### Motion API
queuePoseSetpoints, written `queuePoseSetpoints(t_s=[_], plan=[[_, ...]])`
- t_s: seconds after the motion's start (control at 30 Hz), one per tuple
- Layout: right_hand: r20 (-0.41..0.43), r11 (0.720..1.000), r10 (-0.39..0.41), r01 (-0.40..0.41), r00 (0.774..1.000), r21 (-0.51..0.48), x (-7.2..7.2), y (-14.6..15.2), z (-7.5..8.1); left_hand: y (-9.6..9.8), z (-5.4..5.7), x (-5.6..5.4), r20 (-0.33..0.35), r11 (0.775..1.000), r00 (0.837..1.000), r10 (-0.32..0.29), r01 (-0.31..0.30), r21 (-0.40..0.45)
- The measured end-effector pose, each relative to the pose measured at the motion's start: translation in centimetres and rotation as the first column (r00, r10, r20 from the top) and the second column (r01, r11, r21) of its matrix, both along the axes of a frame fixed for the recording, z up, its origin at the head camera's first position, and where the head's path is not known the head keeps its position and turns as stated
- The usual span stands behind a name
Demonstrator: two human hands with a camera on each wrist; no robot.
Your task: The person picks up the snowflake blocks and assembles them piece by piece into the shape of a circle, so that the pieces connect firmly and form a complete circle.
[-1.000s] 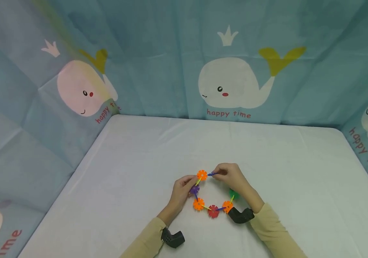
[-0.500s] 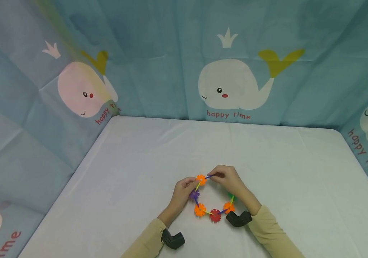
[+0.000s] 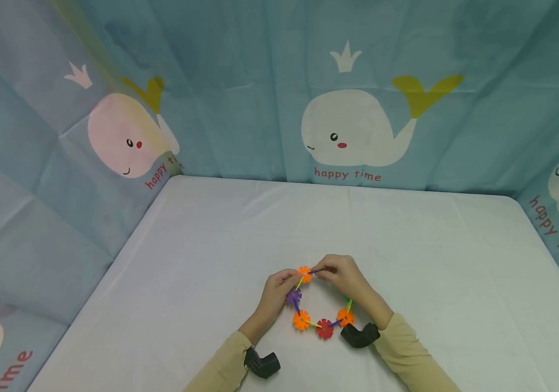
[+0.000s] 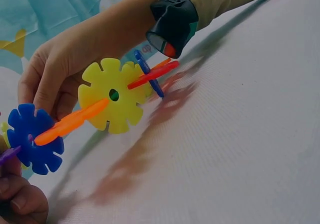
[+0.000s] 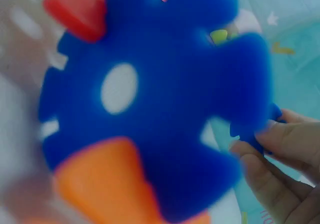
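A chain of slotted plastic snowflake discs curves between both hands in the head view. An orange disc [image 3: 305,274] forms its far end, followed by a purple disc [image 3: 294,296], then another orange disc [image 3: 301,320], a red disc [image 3: 325,329] and a third orange disc [image 3: 345,316]. Yellow and blue discs link them edge-on. My left hand [image 3: 277,288] pinches the chain beside the far orange disc. My right hand [image 3: 344,273] pinches a blue disc [image 5: 247,133], whose edge meets that orange disc; slot engagement cannot be made out. A green disc [image 3: 349,301] is mostly hidden by the right arm.
The white tabletop [image 3: 210,245] spreads around the hands. Behind it hangs a blue whale-print cloth [image 3: 240,120]. Black wrist devices [image 3: 262,363] are worn on both arms. A large blue disc [image 5: 170,69] blocks much of the right wrist view.
My right hand has moved slightly left and nearer, bringing the blue disc from a small gap into contact with the orange disc. The chain has shifted a little nearer the body.
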State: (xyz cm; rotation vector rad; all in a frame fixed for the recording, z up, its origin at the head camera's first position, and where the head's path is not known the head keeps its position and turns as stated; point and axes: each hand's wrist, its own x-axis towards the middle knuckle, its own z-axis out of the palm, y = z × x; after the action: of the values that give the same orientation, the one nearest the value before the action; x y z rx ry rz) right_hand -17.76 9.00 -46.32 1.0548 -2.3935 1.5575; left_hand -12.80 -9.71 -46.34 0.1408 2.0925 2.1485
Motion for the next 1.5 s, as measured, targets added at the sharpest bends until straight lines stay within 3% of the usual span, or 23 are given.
queuePoseSetpoints(t_s=[0.17,0.3,0.4,0.5,0.57,0.63,0.9,1.07,1.27,1.5], plan=[[-0.009,0.998,-0.007,0.007,1.000,0.055,-0.3,0.6,0.3,0.3,-0.1,0.0,-0.034,1.000,0.999,0.009,-0.009,0.015],[0.078,0.980,-0.140,0.127,0.987,0.152,-0.8,2.3,1.1,0.4,-0.2,-0.1,-0.022,1.000,1.000,0.013,-0.012,0.025],[0.269,0.949,-0.230,0.153,0.935,0.277,-1.1,4.0,1.6,0.4,-0.2,0.0,-0.007,1.000,1.000,0.016,-0.016,0.016],[0.434,0.932,-0.177,0.009,0.883,0.362,-1.4,5.3,1.3,0.3,0.0,0.0,-0.002,1.000,1.000,0.014,-0.014,0.001],[0.492,0.935,-0.106,-0.081,0.864,0.344,-1.6,5.5,0.8,0.2,0.1,0.1,-0.007,1.000,1.000,0.016,-0.016,-0.013],[0.510,0.948,-0.048,-0.123,0.859,0.295,-1.8,5.5,0.4,0.1,0.1,0.1,-0.008,1.000,1.000,0.006,-0.006,-0.006],[0.549,0.989,0.038,-0.109,0.835,0.098,-1.8,5.0,0.1,0.1,0.0,0.1,-0.006,0.999,0.999,-0.037,0.036,-0.040],[0.536,0.991,0.089,-0.126,0.840,0.034,-1.7,4.6,0.3,0.2,0.3,0.1,-0.001,0.997,0.999,-0.046,0.046,-0.054],[0.546,0.989,0.115,-0.150,0.830,0.019,-1.4,4.0,0.6,0.2,0.3,0.0,-0.012,0.997,0.998,-0.062,0.061,-0.049],[0.549,0.977,0.195,-0.210,0.813,-0.036,-0.4,3.3,2.6,0.0,0.1,0.0,0.001,0.996,0.996,-0.084,0.084,-0.040]])
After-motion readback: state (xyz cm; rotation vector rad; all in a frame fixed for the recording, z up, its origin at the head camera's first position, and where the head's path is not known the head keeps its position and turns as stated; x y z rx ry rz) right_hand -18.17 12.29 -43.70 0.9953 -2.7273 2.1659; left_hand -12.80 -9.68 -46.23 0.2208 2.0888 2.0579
